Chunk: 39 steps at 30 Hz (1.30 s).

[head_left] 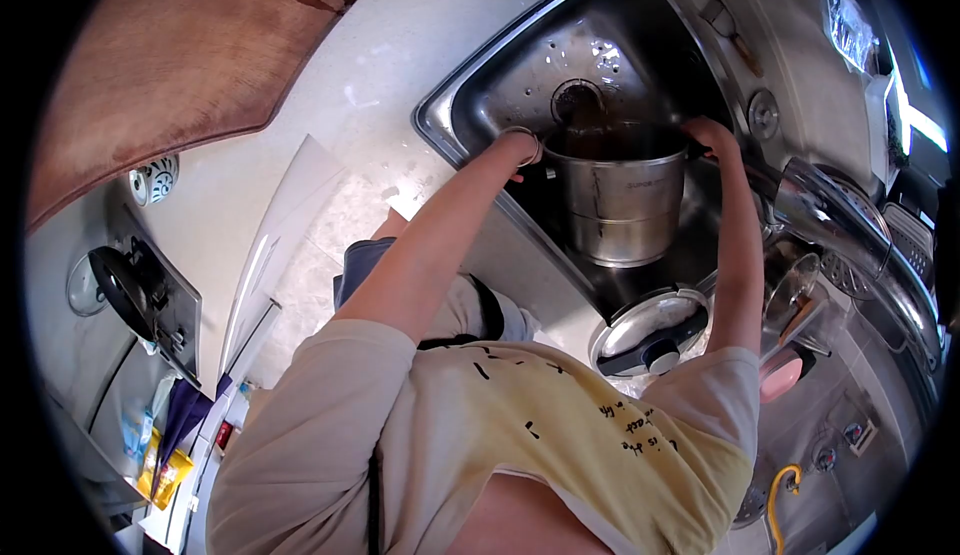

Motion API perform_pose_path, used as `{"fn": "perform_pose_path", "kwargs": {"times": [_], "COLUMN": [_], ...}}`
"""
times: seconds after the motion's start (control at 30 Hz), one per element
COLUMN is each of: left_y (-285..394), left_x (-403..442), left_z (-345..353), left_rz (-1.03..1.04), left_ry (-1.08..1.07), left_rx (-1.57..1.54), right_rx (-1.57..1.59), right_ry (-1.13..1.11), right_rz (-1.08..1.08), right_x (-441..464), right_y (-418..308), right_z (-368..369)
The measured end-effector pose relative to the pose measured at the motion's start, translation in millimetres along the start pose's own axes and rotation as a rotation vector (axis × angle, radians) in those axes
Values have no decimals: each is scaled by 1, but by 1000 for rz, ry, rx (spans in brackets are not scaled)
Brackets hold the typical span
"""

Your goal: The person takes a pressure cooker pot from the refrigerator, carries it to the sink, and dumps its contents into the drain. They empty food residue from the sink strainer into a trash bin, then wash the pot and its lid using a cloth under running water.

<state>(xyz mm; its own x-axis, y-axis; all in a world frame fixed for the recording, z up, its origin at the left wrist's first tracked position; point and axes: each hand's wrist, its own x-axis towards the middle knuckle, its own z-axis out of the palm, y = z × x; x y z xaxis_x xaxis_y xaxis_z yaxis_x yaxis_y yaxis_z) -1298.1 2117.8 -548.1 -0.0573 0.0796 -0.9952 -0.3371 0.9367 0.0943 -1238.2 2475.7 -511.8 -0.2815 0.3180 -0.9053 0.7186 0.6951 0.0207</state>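
Here, a brown board [190,65] fills the upper left of the frame, above a black pan [122,290] at the left edge. Right of them, the worktop [375,65] runs up to the steel sink [640,25]. The left hand [522,150] is at the left side of a steel pot [625,210]; its grip is partly hidden, so one cannot tell whether it is closed. The pot tilts over the sink, right of centre, brown liquid at its mouth. Below sits a lid [650,333]; farther right, the right hand [712,137] clasps the pot's black handle [698,150].
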Motion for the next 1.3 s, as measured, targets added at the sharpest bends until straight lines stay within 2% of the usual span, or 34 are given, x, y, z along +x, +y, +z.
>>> {"fn": "perform_pose_path", "kwargs": {"times": [0.13, 0.33, 0.63, 0.73, 0.83, 1.3], "left_y": [2, 12, 8, 10, 11, 11], "left_x": [-5, -14, -23, -25, -9, -25], "left_z": [2, -16, -20, -24, -25, -27], "left_rz": [21, -2, -39, -24, -95, -116], "left_ry": [87, -31, -4, -43, -129, -108], "left_rx": [-44, 95, 3, 1, 38, 3], "right_rx": [31, -19, -99, -71, -136, -209], "right_ry": [10, -74, -57, -60, -65, -69], "right_rz": [3, 6, 126, 107, 84, 79], "right_x": [18, 25, 11, 12, 8, 9], "right_y": [12, 6, -21, -22, -25, -35], "right_z": [-1, -10, -18, -22, -27, -36]}}
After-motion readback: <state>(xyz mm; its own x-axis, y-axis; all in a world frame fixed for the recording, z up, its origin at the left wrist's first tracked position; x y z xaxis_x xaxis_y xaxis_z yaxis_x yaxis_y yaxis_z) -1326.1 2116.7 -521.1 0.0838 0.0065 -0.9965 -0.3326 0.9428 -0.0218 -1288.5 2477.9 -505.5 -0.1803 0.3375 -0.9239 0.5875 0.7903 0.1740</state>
